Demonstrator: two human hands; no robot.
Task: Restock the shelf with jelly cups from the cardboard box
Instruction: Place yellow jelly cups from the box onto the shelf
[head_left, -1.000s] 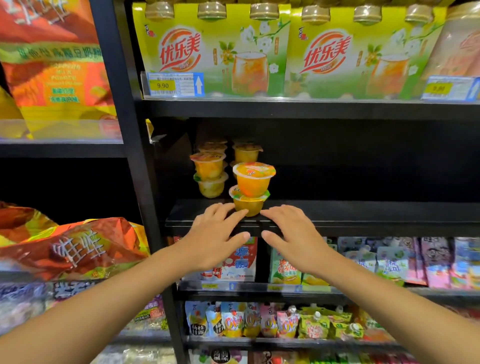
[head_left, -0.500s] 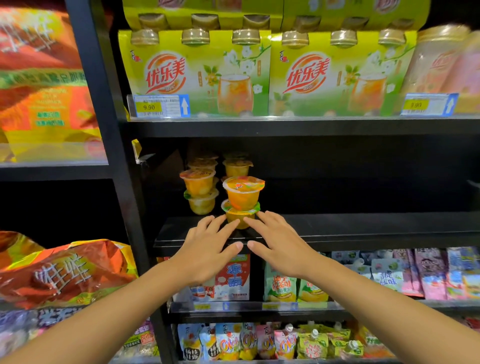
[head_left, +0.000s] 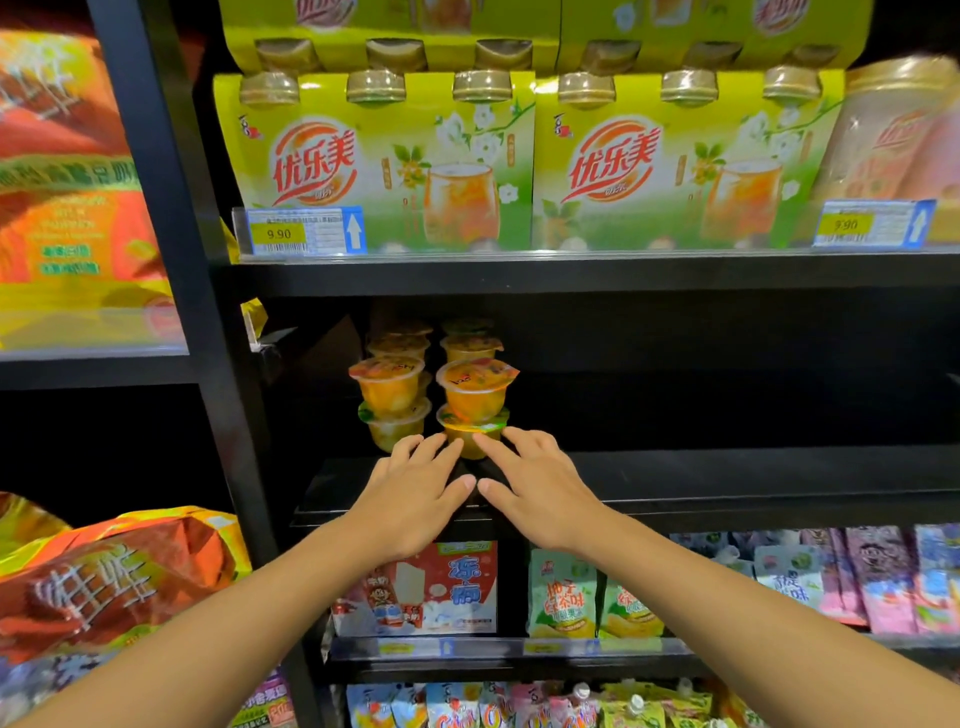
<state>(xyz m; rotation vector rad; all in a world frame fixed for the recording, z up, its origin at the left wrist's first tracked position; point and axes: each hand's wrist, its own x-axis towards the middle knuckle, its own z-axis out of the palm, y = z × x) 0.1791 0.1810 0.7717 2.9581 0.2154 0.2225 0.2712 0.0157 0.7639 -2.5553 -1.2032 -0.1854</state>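
Orange jelly cups stand stacked in two columns at the left of the dark middle shelf (head_left: 727, 473). The front right stack (head_left: 475, 397) is two cups high, and the left stack (head_left: 392, 400) stands beside it with more cups behind. My left hand (head_left: 415, 493) and my right hand (head_left: 535, 488) reach side by side to the front right stack. Their straight fingertips touch its lower cup from both sides. Neither hand holds anything. The cardboard box is out of view.
Green drink multipacks (head_left: 384, 161) with price tags fill the shelf above. Pouches and snack packs (head_left: 561, 597) hang on the shelves below. Orange snack bags (head_left: 114, 577) lie in the left bay behind a black upright (head_left: 218, 415). The middle shelf right of the cups is bare.
Both hands have pushed forward with the front right stack, which now stands deeper on the shelf, level with the left stack. The view has tilted upward.
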